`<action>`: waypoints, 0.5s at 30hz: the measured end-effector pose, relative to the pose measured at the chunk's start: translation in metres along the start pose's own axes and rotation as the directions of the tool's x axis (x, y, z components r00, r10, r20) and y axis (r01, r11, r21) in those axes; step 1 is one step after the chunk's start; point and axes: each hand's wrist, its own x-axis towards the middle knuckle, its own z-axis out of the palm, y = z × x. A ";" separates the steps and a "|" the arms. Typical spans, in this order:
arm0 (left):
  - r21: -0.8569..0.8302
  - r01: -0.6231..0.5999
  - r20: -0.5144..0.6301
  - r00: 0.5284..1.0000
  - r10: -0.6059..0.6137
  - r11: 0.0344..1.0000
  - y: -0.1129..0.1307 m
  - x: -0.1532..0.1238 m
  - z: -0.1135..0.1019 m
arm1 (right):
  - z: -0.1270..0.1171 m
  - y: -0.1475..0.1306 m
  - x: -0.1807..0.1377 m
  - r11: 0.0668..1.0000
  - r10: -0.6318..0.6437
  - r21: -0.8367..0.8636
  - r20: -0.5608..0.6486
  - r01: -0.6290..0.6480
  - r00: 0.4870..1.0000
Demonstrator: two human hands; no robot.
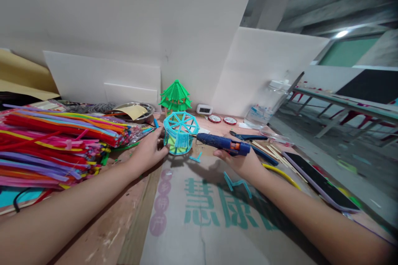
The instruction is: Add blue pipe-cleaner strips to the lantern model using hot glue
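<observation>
My left hand [154,145] grips the left side of a small round frame [181,132] made of light blue pipe cleaners, with spokes across its top and yellow-green at its base. In my right hand [238,161] is a dark blue hot glue gun [222,143], its nozzle pointing left at the frame's right side. Whether the nozzle touches the frame I cannot tell. Behind the frame stands a green tiered pipe-cleaner roof [176,95]. A short light blue pipe-cleaner piece [196,157] lies just below the frame, and a zigzag-bent piece [237,183] rests near my right wrist.
Bundles of coloured pipe cleaners [56,145] fill the left, beside a metal bowl [146,112]. Toward the right lie pliers [248,136], wooden sticks [281,155] and a phone [320,180]. A clear plastic bottle [259,112] and a small digital clock [204,109] stand by the white boards.
</observation>
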 end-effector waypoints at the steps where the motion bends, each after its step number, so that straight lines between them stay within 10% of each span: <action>1: -0.001 0.002 -0.003 1.000 -0.002 1.000 0.000 0.000 0.000 | 0.000 0.001 0.000 1.000 0.005 -0.003 0.000 -0.005 1.000; 15: -0.034 -0.005 0.006 1.000 0.005 0.999 -0.001 0.000 0.001 | 0.001 0.000 0.000 1.000 0.008 0.026 -0.002 -0.008 1.000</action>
